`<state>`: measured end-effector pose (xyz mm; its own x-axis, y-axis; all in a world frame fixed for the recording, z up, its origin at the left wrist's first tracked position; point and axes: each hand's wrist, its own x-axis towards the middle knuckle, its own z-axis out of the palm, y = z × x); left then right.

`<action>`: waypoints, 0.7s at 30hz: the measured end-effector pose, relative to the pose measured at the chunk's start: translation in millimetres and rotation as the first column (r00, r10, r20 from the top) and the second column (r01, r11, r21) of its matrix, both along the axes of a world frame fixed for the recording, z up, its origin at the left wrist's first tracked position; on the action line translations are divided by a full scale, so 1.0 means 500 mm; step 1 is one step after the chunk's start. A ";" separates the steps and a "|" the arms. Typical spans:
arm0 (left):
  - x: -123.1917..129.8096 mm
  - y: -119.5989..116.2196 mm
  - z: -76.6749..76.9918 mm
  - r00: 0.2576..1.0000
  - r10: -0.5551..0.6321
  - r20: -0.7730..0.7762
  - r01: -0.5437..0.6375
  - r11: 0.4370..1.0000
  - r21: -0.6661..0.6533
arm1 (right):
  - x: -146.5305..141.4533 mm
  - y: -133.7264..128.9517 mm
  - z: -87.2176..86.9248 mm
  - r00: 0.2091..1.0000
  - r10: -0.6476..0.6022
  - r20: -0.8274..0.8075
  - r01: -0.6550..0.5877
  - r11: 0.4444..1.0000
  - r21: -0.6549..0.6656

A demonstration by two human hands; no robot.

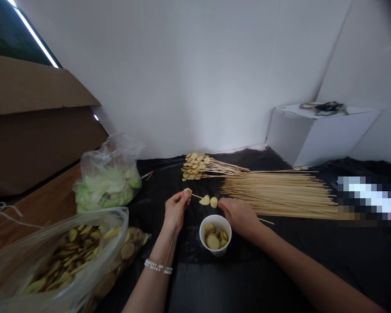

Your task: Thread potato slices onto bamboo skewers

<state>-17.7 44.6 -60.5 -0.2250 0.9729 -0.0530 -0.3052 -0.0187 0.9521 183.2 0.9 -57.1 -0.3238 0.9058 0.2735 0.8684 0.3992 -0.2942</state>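
Note:
My left hand (175, 211) pinches a pale potato slice (187, 191) at the tip of a thin bamboo skewer (196, 197). Two more slices (204, 200) are threaded on that skewer, between my hands. My right hand (241, 216) is closed around the skewer just behind them, and its plain end sticks out past the wrist. Below the skewer stands a white paper cup (203, 241) with several potato slices inside. Beyond my hands lies a pile of loaded skewers (196, 166), their slices bunched at the left end.
Many bare skewers (280, 193) lie at the right on black sheeting (195, 282). An open plastic bag (125, 217) of slices is at the lower left, with a bag of pale green vegetable pieces (109, 187) behind. A white box (326, 134) stands at the back right.

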 end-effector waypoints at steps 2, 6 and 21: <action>0.000 -0.001 0.002 1.000 -0.012 0.017 0.012 1.000 -0.001 | -0.001 0.000 0.000 1.000 -0.001 -0.016 0.001 1.000 0.007; 0.001 -0.003 0.005 0.999 -0.021 0.038 0.021 1.000 0.004 | 0.000 0.000 0.001 1.000 0.002 -0.023 -0.002 1.000 -0.009; 0.004 -0.008 0.010 0.998 -0.059 0.028 0.058 0.998 0.003 | 0.007 0.008 -0.001 0.996 0.025 -0.086 -0.032 0.996 -0.081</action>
